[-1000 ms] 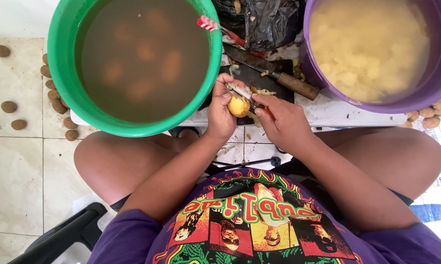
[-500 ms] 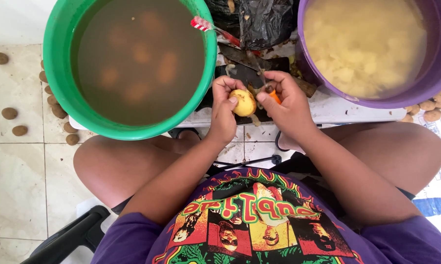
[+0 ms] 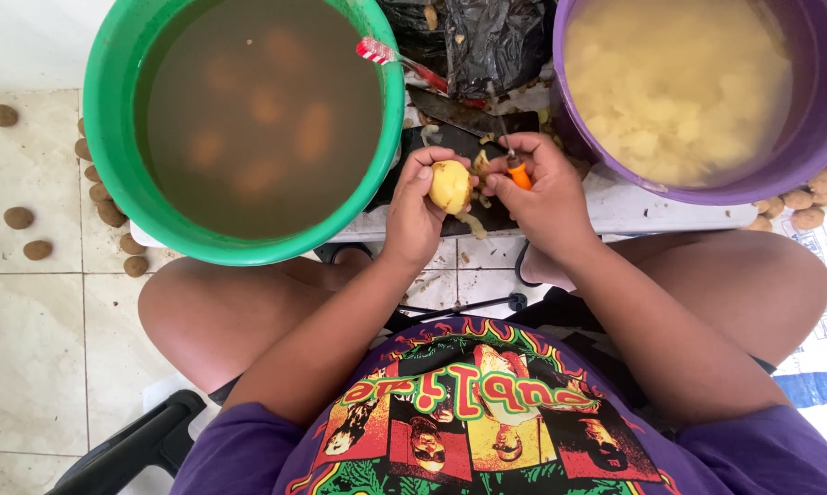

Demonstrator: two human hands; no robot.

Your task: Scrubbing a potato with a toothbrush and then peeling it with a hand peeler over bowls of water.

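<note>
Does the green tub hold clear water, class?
No, the water in the green tub is murky brown, with potatoes showing only dimly beneath its surface.

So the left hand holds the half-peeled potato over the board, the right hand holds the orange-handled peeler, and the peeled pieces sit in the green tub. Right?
Not quite. The head view shows the peeled pieces in the purple tub; the green tub holds murky water with unpeeled ones. The left hand does hold the potato, and the right hand the peeler.
</note>
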